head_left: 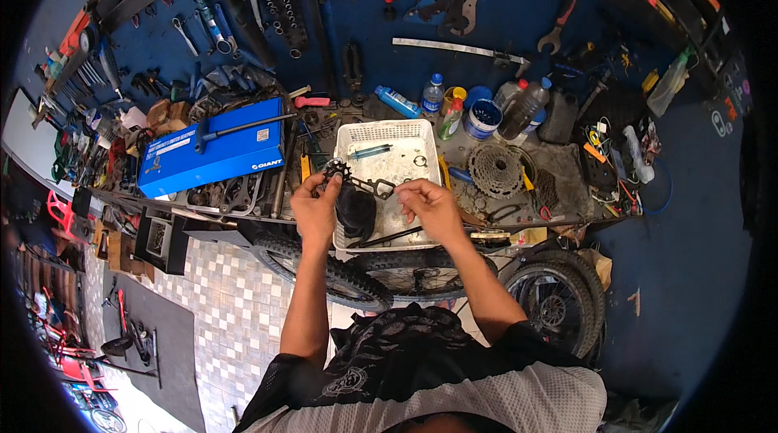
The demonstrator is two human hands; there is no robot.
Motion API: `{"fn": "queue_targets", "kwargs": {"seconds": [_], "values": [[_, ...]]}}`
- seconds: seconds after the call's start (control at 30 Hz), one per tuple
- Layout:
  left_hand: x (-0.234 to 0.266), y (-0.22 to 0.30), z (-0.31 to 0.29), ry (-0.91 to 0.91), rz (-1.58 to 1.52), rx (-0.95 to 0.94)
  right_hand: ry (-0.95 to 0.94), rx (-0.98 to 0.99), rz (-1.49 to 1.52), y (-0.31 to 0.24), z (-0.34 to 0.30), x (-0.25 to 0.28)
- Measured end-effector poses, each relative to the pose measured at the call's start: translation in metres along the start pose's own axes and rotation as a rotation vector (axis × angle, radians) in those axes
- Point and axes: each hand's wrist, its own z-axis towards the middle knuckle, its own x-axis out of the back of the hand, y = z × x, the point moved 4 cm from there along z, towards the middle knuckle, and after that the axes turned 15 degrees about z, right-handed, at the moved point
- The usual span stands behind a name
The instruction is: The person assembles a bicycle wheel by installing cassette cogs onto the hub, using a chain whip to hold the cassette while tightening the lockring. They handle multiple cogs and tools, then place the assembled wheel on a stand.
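My left hand (316, 206) pinches the toothed pulley end of a black derailleur cage (363, 183) between thumb and fingers. At the cage's other end, my right hand (431, 208) has its fingertips closed on the tip of the plate. The part is held above a white plastic basket (344, 135) on the workbench. Inside the basket are a syringe (369, 152) with bluish contents, a small dark ring (420, 161) and a dark bulky thing (355, 213) whose kind I cannot make out. A thin black rod (387, 238) lies near the basket's front edge.
Left of the basket, a blue box (212, 159) carries a long-handled tool. To the right are a bike cassette (496, 170), a blue tub (484, 119) and several bottles (527, 106). Tools hang on the blue wall. Bike wheels (559, 303) stand below the bench.
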Motion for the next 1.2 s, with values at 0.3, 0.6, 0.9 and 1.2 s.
{"fn": "queue_targets", "kwargs": {"seconds": [0.3, 0.6, 0.9, 1.2], "values": [[-0.003, 0.012, -0.018, 0.023, -0.049, -0.007, 0.095, 0.366, -0.529, -0.011, -0.01, -0.035], [-0.008, -0.006, -0.024, 0.034, -0.153, 0.055, 0.227, 0.306, -0.396, 0.011, -0.008, -0.026], [-0.013, -0.008, -0.046, -0.087, -0.399, 0.237, 0.301, -0.056, 0.433, 0.043, 0.012, -0.015], [0.02, -0.001, -0.03, -0.157, -0.391, 0.271, -0.175, 0.214, -0.047, -0.04, 0.034, -0.018]]}}
